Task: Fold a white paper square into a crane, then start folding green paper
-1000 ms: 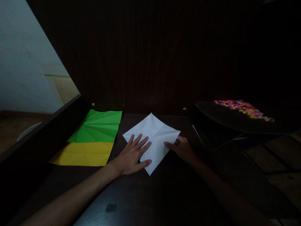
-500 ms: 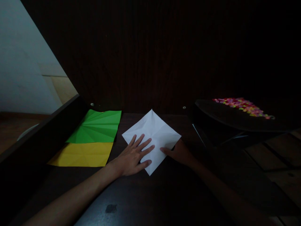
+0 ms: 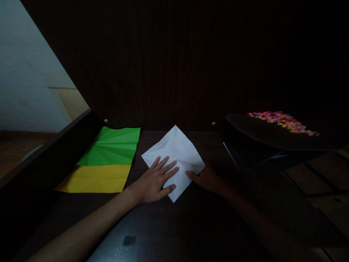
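A creased white paper square (image 3: 177,151) lies cornerwise on the dark table (image 3: 169,225). My left hand (image 3: 155,181) rests flat on its lower left part, fingers spread, pressing it down. My right hand (image 3: 205,178) is at the paper's right corner, thumb on top and fingers beneath the edge, and that corner is lifted off the table and drawn inward.
A green creased sheet (image 3: 113,146) and a yellow sheet (image 3: 96,178) lie side by side at the left. A dark curved tray (image 3: 261,136) at the right carries several small colourful pieces (image 3: 280,120). A dark upright panel stands behind the table.
My right hand has slid inward along the paper's right corner, raising it and pulling it toward the middle. The left hand has stayed pressed in place.
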Available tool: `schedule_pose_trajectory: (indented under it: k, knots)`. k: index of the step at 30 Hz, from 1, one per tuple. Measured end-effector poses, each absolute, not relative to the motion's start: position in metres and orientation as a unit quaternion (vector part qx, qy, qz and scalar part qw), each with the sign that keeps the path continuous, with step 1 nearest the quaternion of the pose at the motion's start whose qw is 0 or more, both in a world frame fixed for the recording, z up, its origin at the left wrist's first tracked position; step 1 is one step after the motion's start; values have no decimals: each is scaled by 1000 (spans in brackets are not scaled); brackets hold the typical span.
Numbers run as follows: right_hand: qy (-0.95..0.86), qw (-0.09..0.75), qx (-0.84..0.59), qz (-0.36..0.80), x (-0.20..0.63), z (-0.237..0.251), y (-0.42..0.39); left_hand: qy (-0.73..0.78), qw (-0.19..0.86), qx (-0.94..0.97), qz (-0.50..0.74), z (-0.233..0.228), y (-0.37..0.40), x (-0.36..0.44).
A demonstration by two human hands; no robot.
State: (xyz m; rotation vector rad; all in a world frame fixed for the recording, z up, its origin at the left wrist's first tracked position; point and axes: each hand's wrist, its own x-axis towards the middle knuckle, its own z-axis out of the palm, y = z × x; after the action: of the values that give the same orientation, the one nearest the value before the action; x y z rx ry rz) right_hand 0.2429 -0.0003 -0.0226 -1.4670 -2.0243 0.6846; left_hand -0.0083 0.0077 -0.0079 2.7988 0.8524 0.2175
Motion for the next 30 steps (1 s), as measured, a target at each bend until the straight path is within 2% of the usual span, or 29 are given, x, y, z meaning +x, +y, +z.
schedule_pose_trajectory:
  k: [17,30]
  knots:
    - [-837,233,-458,190,244,-22,0,306,85,942,110,-14,8,-9]
    - [-857,197,-420,224,239,-7,-1,333,107,932,99,-12,8,-8]
